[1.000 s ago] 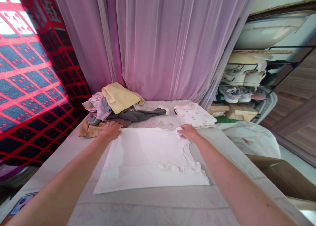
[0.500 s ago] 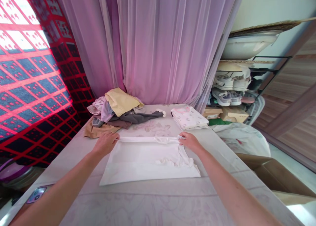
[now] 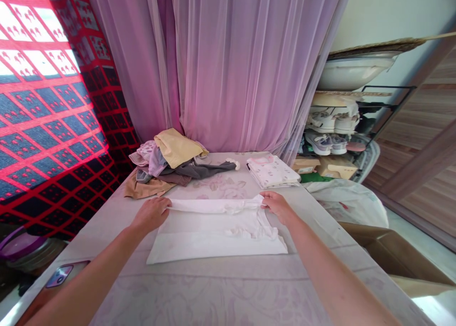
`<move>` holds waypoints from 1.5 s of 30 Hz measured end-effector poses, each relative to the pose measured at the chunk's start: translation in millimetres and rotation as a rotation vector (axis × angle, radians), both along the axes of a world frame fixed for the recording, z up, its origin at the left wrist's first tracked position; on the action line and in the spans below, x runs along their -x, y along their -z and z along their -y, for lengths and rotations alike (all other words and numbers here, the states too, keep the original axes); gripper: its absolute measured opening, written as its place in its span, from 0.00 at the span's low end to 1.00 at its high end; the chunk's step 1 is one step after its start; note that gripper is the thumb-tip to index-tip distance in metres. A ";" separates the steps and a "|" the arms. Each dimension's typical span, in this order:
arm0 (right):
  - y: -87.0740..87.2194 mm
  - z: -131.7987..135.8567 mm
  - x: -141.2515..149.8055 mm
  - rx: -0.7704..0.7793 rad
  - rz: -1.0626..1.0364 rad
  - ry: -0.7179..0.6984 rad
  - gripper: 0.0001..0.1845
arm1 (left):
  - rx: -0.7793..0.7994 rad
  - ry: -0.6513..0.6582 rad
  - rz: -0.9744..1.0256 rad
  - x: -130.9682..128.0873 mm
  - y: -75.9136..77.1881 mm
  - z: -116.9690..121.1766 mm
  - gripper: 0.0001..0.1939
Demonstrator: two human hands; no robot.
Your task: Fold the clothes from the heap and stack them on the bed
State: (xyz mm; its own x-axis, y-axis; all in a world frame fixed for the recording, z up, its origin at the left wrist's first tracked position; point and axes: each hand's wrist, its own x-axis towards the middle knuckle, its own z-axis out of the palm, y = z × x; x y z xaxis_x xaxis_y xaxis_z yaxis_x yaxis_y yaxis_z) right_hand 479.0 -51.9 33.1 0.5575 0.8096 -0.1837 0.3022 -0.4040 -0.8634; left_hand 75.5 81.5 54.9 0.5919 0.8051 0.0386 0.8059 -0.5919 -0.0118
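A white T-shirt point(image 3: 217, 235) lies flat on a floral-sheeted bed point(image 3: 213, 292), with its far edge folded back toward me in a narrow band. My left hand point(image 3: 151, 214) pinches the left end of that folded band. My right hand point(image 3: 278, 207) holds its right end, at the shirt's far corner. Some crumpled fabric shows in the middle of the shirt, near the right side.
A loose clothes pile point(image 3: 167, 167) lies beyond my left hand, and a folded patterned garment point(image 3: 272, 171) lies beyond my right. A phone point(image 3: 59, 276) sits at the near left. Sheer curtains hang behind; a shoe rack point(image 3: 331, 126) and cardboard box point(image 3: 402, 254) stand right.
The shirt's far edge has been lifted and folded toward me, forming a band. Both hands have come nearer with it, and the view has shifted slightly.
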 end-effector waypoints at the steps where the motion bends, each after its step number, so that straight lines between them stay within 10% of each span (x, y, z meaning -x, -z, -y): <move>1: 0.6 1.2 -0.3 0.003 0.003 0.002 0.20 | 0.006 0.004 -0.007 1.1 0.9 1.1 0.13; 17: 8.5 5.1 4.4 0.070 0.510 -0.065 0.07 | 0.009 0.074 -0.009 -6.0 0.7 12.1 0.12; 29: 3.3 15.9 11.1 -0.018 0.631 -0.080 0.22 | 0.021 0.041 -0.020 -14.4 -4.5 23.3 0.13; 36: -0.7 -2.2 83.3 -0.043 0.847 -0.488 0.19 | 0.104 0.064 0.035 -43.1 35.9 25.9 0.24; 45: -4.1 19.4 91.6 0.059 0.893 -0.495 0.13 | 0.100 -0.037 0.019 -45.2 54.2 34.9 0.28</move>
State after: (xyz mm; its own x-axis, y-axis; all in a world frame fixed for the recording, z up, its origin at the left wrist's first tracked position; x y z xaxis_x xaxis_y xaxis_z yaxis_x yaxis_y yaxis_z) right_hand 387.5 -71.3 37.2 0.1158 0.9893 0.0884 0.9701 -0.0936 -0.2238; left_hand 120.7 46.7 0.6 0.5614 0.8270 -0.0320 0.8269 -0.5589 0.0616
